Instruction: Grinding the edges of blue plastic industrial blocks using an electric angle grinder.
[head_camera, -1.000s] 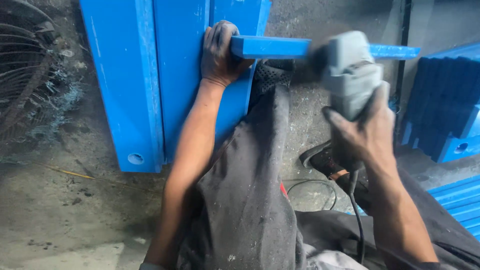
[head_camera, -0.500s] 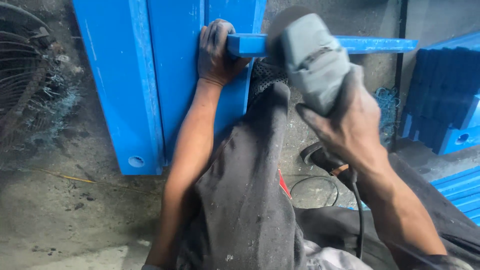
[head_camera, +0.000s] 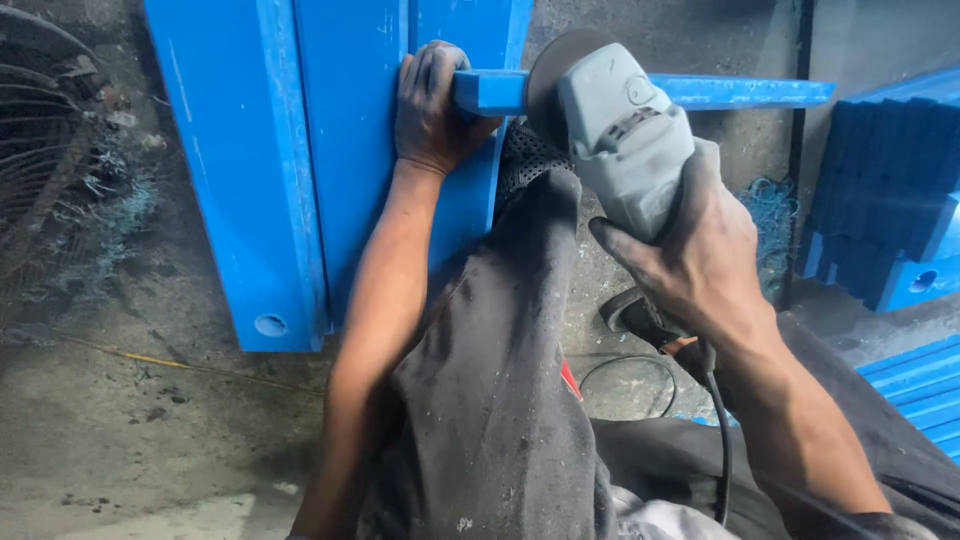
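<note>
My left hand (head_camera: 430, 105) grips the near end of a long blue bar (head_camera: 740, 92) that lies across my raised knee (head_camera: 520, 300), over wide blue panels (head_camera: 290, 150) on the floor. My right hand (head_camera: 690, 250) holds a grey angle grinder (head_camera: 620, 130) by its body. The grinder's dark disc rests against the blue bar just right of my left hand. A black cord (head_camera: 722, 440) runs down from the tool past my right wrist.
A stack of blue ribbed pieces (head_camera: 890, 200) stands at the right, more blue slats (head_camera: 920, 385) lower right. A rusty wire fan guard (head_camera: 50, 150) lies at the left. Blue shavings (head_camera: 770, 215) litter the grey concrete floor (head_camera: 130, 430).
My right hand has carried the grinder leftward along the blue bar, from near its middle to close beside my left hand. The left hand has kept its hold.
</note>
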